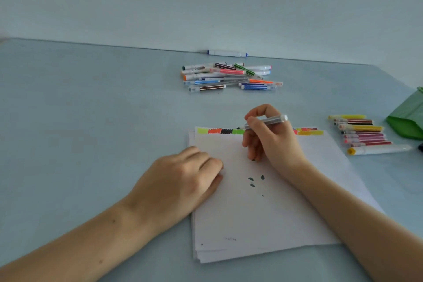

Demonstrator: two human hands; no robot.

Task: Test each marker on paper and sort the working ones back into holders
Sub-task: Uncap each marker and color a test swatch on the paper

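Note:
My right hand point(269, 137) grips a grey marker point(272, 120), its dark tip touching the top edge of the white paper stack point(263, 215) beside a row of green, orange and black test swatches point(225, 131). My left hand point(183, 178) rests on the paper's left edge with its fingers curled under, holding nothing. A loose pile of several markers point(231, 76) lies further back on the table. A second group of several markers point(364, 134), mostly red and yellow, lies in a row to the right of the paper.
A single white marker with blue ends point(227, 53) lies against the wall at the table's far edge. A green bag or holder point(408, 119) sits at the right edge. Small dark ink blots point(255, 181) mark the middle of the paper.

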